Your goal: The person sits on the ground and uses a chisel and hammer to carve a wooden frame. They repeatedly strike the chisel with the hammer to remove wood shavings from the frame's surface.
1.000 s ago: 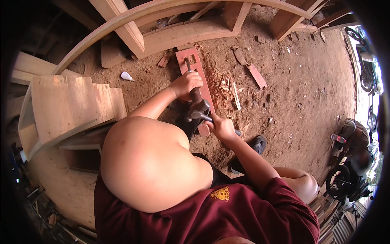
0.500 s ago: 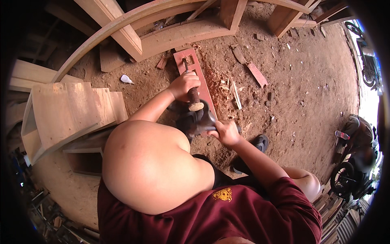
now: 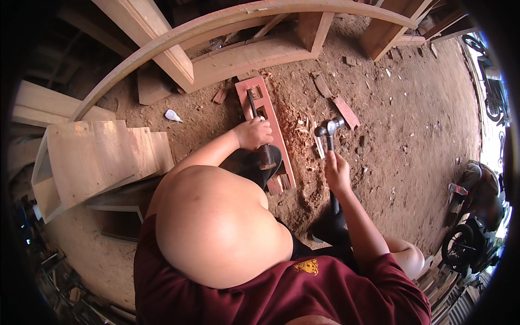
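Observation:
My left hand [image 3: 253, 134] is closed round a chisel [image 3: 265, 154], whose blade reaches into a cut hole at the far end of a reddish wooden board [image 3: 272, 116]. The handle end tilts back toward me. In my right hand [image 3: 337, 170] is a hammer [image 3: 330, 129], held up to the right of the board with its metal head away from me and apart from the chisel. Rectangular holes are cut in the board, which lies on the dirt ground. A dark sandal [image 3: 275, 161] beside my left hand overlaps the board's near part.
Wood chips [image 3: 303, 130] lie right of the board, near a loose reddish wood piece [image 3: 345, 112]. A curved wooden frame [image 3: 244, 53] spans the far side. Wooden panels [image 3: 89, 157] stand at left; a motorcycle [image 3: 466, 244] is at the right edge. A white bottle [image 3: 173, 115] lies on the ground.
My right hand has swung the hammer away from the chisel's handle end, to the right and farther off. The chisel has tilted a little, with my left hand still round it.

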